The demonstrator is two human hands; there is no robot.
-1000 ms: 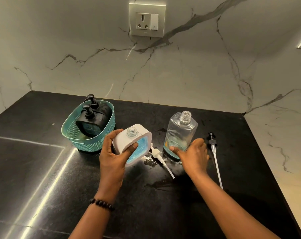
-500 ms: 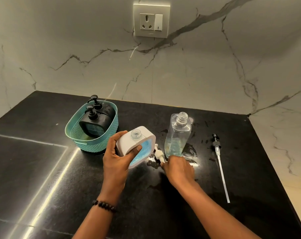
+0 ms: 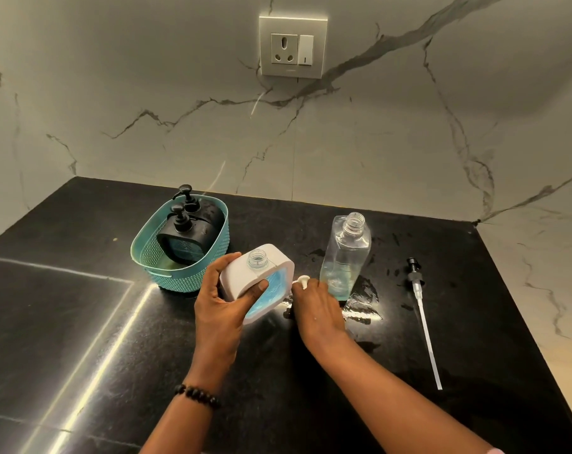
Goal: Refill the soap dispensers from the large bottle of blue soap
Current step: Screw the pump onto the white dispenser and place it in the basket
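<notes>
My left hand (image 3: 222, 303) grips a white square soap dispenser (image 3: 242, 275), tilted, its clear neck uncapped and blue soap showing in its window. My right hand (image 3: 317, 309) rests on the counter just right of it, fingers closed on the white pump head (image 3: 302, 281). The large clear bottle (image 3: 345, 257) stands upright and uncapped behind my right hand, with a little blue soap at its bottom. Its black pump with a long tube (image 3: 422, 309) lies on the counter to the right.
A teal basket (image 3: 153, 257) at the left holds two black pump dispensers (image 3: 186, 237). Wet soap smears (image 3: 363, 306) lie around the bottle's base. The black counter (image 3: 65, 322) meets a marble wall with a socket (image 3: 292, 47); the counter's right edge runs near the pump tube.
My right hand let go of the large bottle, moved left and closed on the white pump head. The bottle now stands free. My left hand kept holding the white dispenser.
</notes>
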